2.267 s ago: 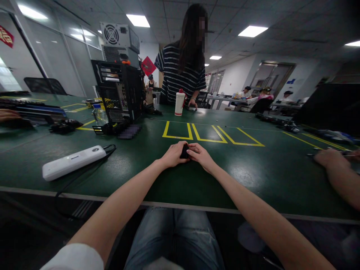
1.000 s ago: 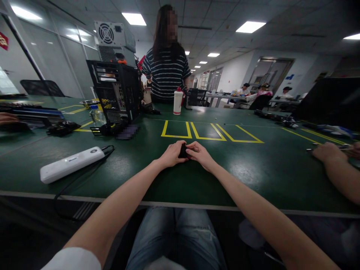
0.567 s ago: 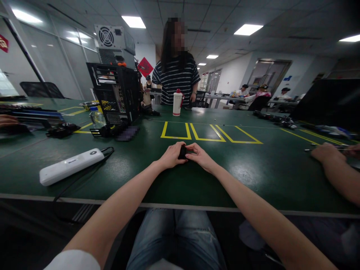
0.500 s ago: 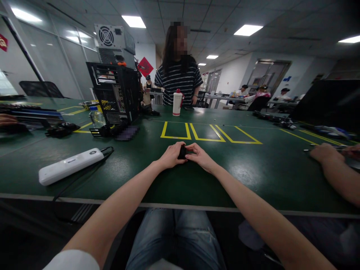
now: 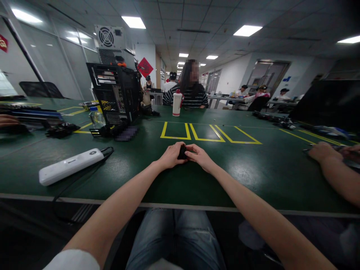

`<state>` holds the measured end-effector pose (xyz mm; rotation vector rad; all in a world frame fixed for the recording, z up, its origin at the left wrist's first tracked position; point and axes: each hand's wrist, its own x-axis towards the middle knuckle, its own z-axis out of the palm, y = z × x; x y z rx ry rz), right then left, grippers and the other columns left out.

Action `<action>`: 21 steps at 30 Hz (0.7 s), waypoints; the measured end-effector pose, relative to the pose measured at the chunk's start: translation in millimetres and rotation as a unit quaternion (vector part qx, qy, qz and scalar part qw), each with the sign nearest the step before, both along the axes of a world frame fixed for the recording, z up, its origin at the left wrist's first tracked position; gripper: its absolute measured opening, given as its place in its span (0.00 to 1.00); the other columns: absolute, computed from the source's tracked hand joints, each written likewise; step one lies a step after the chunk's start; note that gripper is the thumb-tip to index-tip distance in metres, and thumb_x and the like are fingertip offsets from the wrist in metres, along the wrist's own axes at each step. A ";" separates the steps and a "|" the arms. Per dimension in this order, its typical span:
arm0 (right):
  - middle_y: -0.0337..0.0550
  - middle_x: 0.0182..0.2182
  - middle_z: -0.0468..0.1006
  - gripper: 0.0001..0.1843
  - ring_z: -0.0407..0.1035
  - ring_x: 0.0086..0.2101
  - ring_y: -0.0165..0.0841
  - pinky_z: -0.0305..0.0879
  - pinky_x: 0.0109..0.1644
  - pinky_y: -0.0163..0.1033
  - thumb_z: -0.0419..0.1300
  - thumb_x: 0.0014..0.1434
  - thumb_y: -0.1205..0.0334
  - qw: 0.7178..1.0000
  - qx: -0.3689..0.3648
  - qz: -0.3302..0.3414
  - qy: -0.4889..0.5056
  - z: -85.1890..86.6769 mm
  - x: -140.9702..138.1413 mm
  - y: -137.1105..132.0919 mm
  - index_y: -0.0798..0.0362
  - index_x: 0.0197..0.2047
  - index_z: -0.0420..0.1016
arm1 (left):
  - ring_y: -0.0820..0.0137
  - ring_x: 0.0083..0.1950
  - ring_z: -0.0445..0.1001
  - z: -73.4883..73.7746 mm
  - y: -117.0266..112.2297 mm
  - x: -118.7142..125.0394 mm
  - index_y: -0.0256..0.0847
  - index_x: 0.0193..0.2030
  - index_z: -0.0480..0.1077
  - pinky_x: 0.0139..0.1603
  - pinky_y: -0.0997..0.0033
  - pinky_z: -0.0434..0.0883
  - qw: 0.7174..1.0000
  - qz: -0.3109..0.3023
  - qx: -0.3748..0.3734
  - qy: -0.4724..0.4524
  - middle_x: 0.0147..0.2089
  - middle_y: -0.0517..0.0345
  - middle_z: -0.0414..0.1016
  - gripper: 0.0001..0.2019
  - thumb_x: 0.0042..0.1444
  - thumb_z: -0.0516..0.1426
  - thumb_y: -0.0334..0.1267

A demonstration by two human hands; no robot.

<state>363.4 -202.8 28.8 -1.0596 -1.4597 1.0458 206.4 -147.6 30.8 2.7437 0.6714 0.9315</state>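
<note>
Both hands are meeting on the mat point(image 5: 174, 183), the left hand point(image 5: 170, 156) and right hand point(image 5: 200, 155) pinching a small black part point(image 5: 182, 151) upright between their fingertips.

no legible txt, red diamond sign point(image 5: 145, 67) w/ char too blurry to read

The table point(image 5: 253, 168) is dark green, marked with yellow outlines point(image 5: 208, 135). The small object point(image 5: 182, 152) is black. The long box point(image 5: 70, 166) on the left is white and its cable point(image 5: 84, 177) is black. The computer case point(image 5: 118, 95) is black. The bottle point(image 5: 177, 104) is white with a red top. The seated person's shirt point(image 5: 194, 100) has dark and white stripes. The jeans point(image 5: 174, 240) are faded blue.
</note>
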 end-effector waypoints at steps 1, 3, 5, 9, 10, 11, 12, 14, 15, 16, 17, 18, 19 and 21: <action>0.39 0.40 0.67 0.15 0.65 0.37 0.29 0.64 0.41 0.39 0.58 0.46 0.59 1.000 0.009 0.008 0.002 0.5 0.5 -0.5 0.48 0.39 0.64 | 0.61 0.48 0.63 0.2 0.0 -0.3 0.40 0.50 0.51 0.47 0.58 0.61 1.000 0.000 0.000 0.000 0.48 0.50 0.60 0.29 0.42 0.58 0.42; 0.38 0.39 0.67 0.15 0.65 0.38 0.29 0.62 0.43 0.39 0.60 0.45 0.61 0.999 0.030 0.016 0.003 1.4 1.1 -1.6 0.49 0.38 0.64 | 0.61 0.48 0.63 0.2 0.0 -0.7 0.40 0.50 0.51 0.47 0.58 0.61 1.000 0.000 0.001 0.001 0.48 0.50 0.60 0.29 0.42 0.58 0.42; 0.38 0.38 0.68 0.14 0.65 0.38 0.29 0.62 0.44 0.40 0.60 0.44 0.61 0.999 0.033 0.010 -0.001 1.9 1.0 -2.4 0.50 0.37 0.64 | 0.60 0.49 0.63 -0.1 0.2 -0.7 0.40 0.51 0.50 0.48 0.58 0.60 1.000 -0.001 0.001 0.002 0.48 0.50 0.60 0.29 0.43 0.58 0.42; 0.38 0.37 0.68 0.12 0.66 0.34 0.28 0.65 0.40 0.41 0.59 0.45 0.57 1.000 0.009 -0.007 0.011 1.6 -0.6 -1.9 0.50 0.34 0.64 | 0.60 0.49 0.62 -1.1 0.6 0.0 0.40 0.50 0.51 0.48 0.57 0.60 1.000 -0.002 0.001 -0.001 0.49 0.50 0.60 0.29 0.43 0.58 0.42; 0.38 0.37 0.68 0.12 0.66 0.34 0.28 0.65 0.39 0.41 0.59 0.45 0.57 1.000 0.009 -0.011 0.012 1.4 -1.1 -1.4 0.50 0.34 0.64 | 0.60 0.49 0.62 -1.0 0.5 0.1 0.40 0.50 0.51 0.48 0.57 0.60 1.000 -0.002 0.001 -0.002 0.49 0.50 0.60 0.29 0.43 0.58 0.42; 0.38 0.38 0.68 0.12 0.66 0.34 0.28 0.65 0.39 0.40 0.59 0.45 0.57 1.000 0.010 -0.014 0.010 1.2 -1.5 -0.9 0.50 0.34 0.64 | 0.60 0.49 0.62 -0.8 0.3 0.1 0.39 0.50 0.51 0.48 0.57 0.60 1.000 -0.003 0.002 -0.002 0.49 0.50 0.60 0.29 0.43 0.58 0.42; 0.38 0.39 0.67 0.13 0.66 0.34 0.28 0.65 0.38 0.40 0.59 0.45 0.58 1.000 0.011 -0.018 0.007 1.1 -1.8 -0.4 0.50 0.34 0.64 | 0.60 0.49 0.62 -0.4 0.0 0.1 0.39 0.50 0.51 0.48 0.58 0.60 1.000 -0.003 0.001 -0.001 0.49 0.50 0.60 0.29 0.43 0.58 0.42; 0.39 0.40 0.66 0.15 0.66 0.35 0.29 0.65 0.39 0.40 0.59 0.45 0.58 1.000 0.009 -0.022 0.001 0.9 -2.1 0.1 0.49 0.38 0.64 | 0.60 0.49 0.63 0.8 -1.1 -0.4 0.39 0.50 0.51 0.48 0.57 0.60 1.000 -0.003 -0.002 0.001 0.48 0.50 0.60 0.29 0.43 0.58 0.42; 0.39 0.41 0.66 0.16 0.66 0.36 0.29 0.65 0.40 0.40 0.58 0.45 0.59 1.000 0.007 -0.021 -0.001 0.9 -2.1 0.1 0.49 0.39 0.63 | 0.61 0.48 0.63 1.5 -1.7 -0.7 0.40 0.50 0.51 0.48 0.57 0.60 1.000 -0.003 -0.005 0.001 0.48 0.50 0.60 0.29 0.43 0.58 0.42; 0.40 0.41 0.66 0.16 0.66 0.36 0.29 0.65 0.41 0.41 0.58 0.46 0.59 1.000 0.005 -0.019 -0.004 1.0 -1.9 0.0 0.49 0.41 0.63 | 0.61 0.48 0.63 2.2 -2.3 -1.0 0.40 0.50 0.51 0.48 0.57 0.60 1.000 -0.002 -0.007 0.002 0.48 0.50 0.60 0.29 0.43 0.58 0.42; 0.40 0.42 0.66 0.16 0.66 0.37 0.29 0.64 0.41 0.41 0.58 0.46 0.59 1.000 0.006 -0.014 -0.008 1.1 -1.7 -0.3 0.49 0.41 0.63 | 0.61 0.48 0.63 2.7 -2.7 -1.4 0.40 0.50 0.51 0.48 0.57 0.60 1.000 -0.002 -0.009 0.002 0.48 0.50 0.60 0.28 0.43 0.58 0.42; 0.40 0.42 0.66 0.16 0.66 0.37 0.30 0.64 0.42 0.41 0.57 0.47 0.59 1.000 0.009 -0.007 -0.011 1.3 -1.3 -0.7 0.49 0.41 0.63 | 0.61 0.49 0.63 3.0 -3.0 -1.6 0.40 0.50 0.51 0.48 0.57 0.60 1.000 -0.003 -0.011 0.003 0.48 0.50 0.60 0.28 0.43 0.58 0.42; 0.40 0.42 0.66 0.15 0.66 0.37 0.30 0.63 0.43 0.41 0.57 0.47 0.59 1.000 0.015 0.002 -0.014 1.5 -0.9 -1.2 0.49 0.40 0.63 | 0.61 0.49 0.63 3.1 -3.1 -1.7 0.40 0.51 0.51 0.49 0.57 0.60 1.000 -0.003 -0.011 0.003 0.48 0.50 0.60 0.28 0.43 0.58 0.42; 0.39 0.41 0.66 0.15 0.65 0.39 0.30 0.62 0.45 0.41 0.58 0.46 0.61 0.999 0.033 0.012 -0.020 1.9 0.1 -2.4 0.49 0.39 0.63 | 0.61 0.49 0.63 2.4 -2.5 -1.5 0.40 0.51 0.51 0.48 0.57 0.60 1.000 -0.002 -0.010 0.003 0.49 0.50 0.60 0.29 0.43 0.58 0.42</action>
